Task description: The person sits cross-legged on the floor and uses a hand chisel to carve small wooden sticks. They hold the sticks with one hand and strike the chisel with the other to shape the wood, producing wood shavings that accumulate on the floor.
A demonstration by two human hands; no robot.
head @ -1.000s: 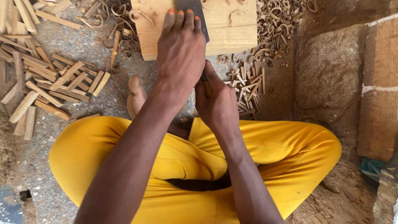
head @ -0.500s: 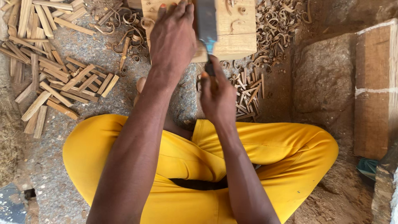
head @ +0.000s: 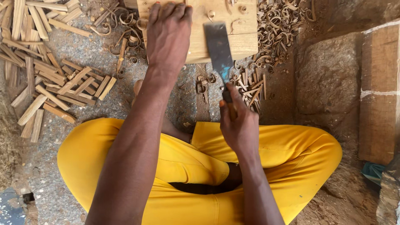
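Observation:
I sit cross-legged in yellow trousers [head: 291, 150] on the ground. My left hand [head: 168, 35] lies palm down on a pale wooden block [head: 241, 25] at the top of the view, fingers over its far part. My right hand [head: 239, 125] grips the handle of a wide flat chisel [head: 217, 48], whose dark metal blade points away from me and lies over the block's near edge. Whether my left hand pins something small under it is hidden.
A heap of short split wooden sticks [head: 46, 79] lies to the left. Curled wood shavings [head: 279, 25] are strewn around the block. A big stone [head: 329, 79] and a wooden beam [head: 381, 91] stand at the right.
My left hand slid off the chisel blade to the left part of the block, uncovering the blade. My right hand with the handle drew back toward my lap.

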